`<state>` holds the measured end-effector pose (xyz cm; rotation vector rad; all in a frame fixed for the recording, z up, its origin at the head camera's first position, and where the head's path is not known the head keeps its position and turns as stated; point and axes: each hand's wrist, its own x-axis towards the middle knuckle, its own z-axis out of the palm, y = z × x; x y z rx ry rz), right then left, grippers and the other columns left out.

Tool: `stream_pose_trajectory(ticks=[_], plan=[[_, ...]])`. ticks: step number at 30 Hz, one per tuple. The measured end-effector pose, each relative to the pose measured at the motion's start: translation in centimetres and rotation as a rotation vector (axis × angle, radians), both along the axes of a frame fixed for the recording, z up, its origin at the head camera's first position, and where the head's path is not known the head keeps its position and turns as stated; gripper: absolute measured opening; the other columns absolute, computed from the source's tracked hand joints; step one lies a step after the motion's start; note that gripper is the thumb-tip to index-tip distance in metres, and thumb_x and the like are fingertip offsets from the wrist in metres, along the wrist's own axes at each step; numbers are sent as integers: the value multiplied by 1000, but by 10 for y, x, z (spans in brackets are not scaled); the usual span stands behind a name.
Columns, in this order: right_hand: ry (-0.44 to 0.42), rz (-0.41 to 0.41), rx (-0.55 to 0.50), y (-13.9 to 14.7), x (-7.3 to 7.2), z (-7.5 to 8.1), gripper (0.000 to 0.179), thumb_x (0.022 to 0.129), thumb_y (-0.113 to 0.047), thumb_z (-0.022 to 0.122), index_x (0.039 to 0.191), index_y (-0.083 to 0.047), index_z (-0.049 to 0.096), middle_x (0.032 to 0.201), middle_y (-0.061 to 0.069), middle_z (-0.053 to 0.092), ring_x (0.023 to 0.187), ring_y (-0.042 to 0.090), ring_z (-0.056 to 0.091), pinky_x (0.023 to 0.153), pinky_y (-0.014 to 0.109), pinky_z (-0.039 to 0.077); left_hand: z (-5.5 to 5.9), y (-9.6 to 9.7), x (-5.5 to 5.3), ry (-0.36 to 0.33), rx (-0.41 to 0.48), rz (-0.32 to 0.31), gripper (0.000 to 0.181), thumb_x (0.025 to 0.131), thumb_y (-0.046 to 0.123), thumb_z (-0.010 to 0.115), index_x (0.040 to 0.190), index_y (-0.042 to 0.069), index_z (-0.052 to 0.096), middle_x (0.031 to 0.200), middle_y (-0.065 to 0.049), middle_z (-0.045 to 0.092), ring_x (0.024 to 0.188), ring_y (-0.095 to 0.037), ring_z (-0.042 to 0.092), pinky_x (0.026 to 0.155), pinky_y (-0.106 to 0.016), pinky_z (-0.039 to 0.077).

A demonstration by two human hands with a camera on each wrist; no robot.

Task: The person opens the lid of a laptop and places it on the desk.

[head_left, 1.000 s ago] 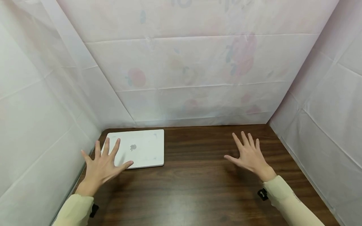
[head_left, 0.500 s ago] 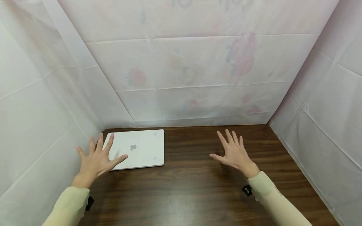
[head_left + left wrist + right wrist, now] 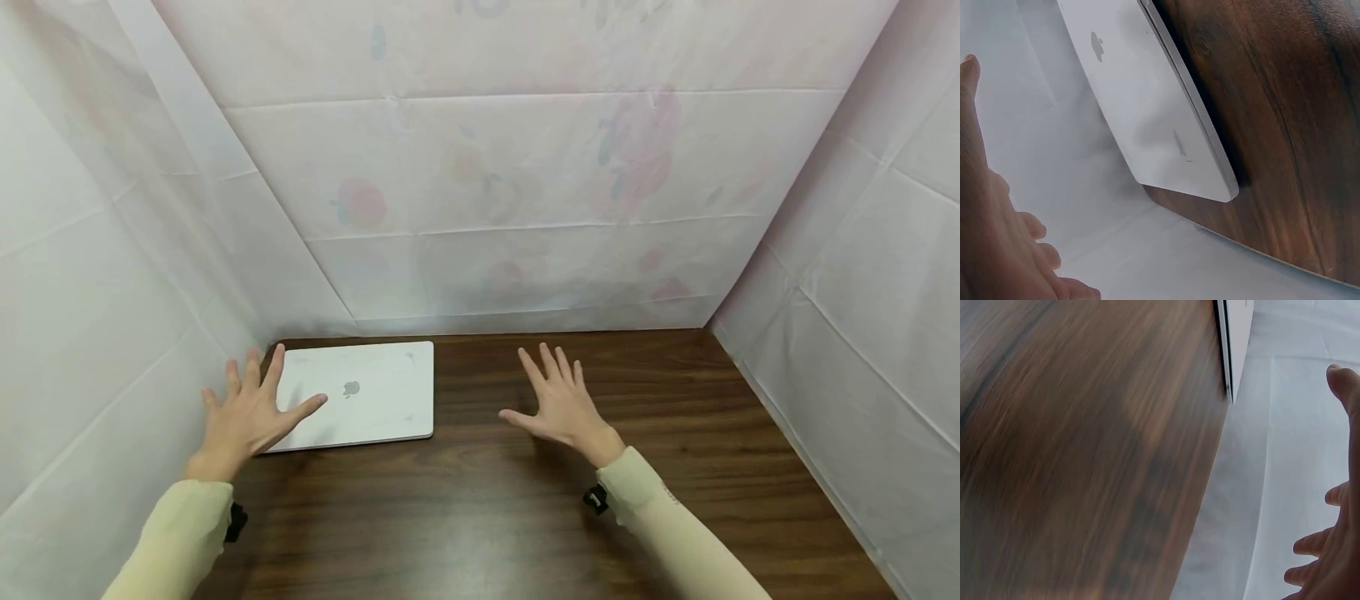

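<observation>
A closed silver laptop (image 3: 375, 392) with an apple logo on its lid lies flat at the back left of the table. Over its left end my left hand (image 3: 243, 417) is held with fingers spread, holding nothing. In the left wrist view the laptop (image 3: 1147, 94) shows its near edge and corner, with the hand (image 3: 1004, 237) apart from it. My right hand (image 3: 562, 408) hovers above the wood to the right of the laptop, fingers spread, nothing in it. The right wrist view shows the right hand (image 3: 1335, 544) at the edge and the laptop's corner (image 3: 1238, 344) above.
The dark wooden table (image 3: 465, 508) runs under both hands. A pale printed cloth (image 3: 510, 192) hangs along its back edge. White cloth walls (image 3: 97, 333) stand close at the left and right sides. Each wrist wears a small black device (image 3: 596, 499).
My right hand has moved left across the table toward the laptop. My left hand has shifted slightly left and away from me. The laptop has stayed in place.
</observation>
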<state>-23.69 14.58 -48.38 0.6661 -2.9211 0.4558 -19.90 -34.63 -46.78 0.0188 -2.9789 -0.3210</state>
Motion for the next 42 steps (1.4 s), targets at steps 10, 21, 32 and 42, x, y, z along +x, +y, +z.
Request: stream_pose_trajectory(ticks=[10,21,32,42], plan=[[-51,39,-34,-45,-3,-14,108,86,-84,53,168,-27,9,172,19,11,158,47,10,121,72,13,-17,-9,-7,-56,76,32,114,90,81,49,166,17,-7,165,-39,5,144,-72,4,97,-90,12],[-82,88,-27,-83,-3,-34,107,87,-83,51,167,-22,15,171,21,14,155,51,17,120,72,19,-38,-18,-17,-126,120,45,116,90,83,46,165,17,-14,162,-44,-3,145,-71,-7,96,-92,6],[-132,150,51,-121,0,-50,106,89,-84,48,168,-24,11,171,23,16,156,49,18,121,68,23,-54,-17,-26,-161,109,30,116,90,83,47,166,12,-6,161,-46,-2,142,-75,-2,93,-95,3],[-136,216,101,-147,7,-57,105,89,-83,49,168,-22,13,170,23,19,155,46,23,122,61,29,-62,-13,-31,-185,123,30,117,89,83,47,166,9,-2,160,-47,-1,143,-74,-4,95,-95,-1]])
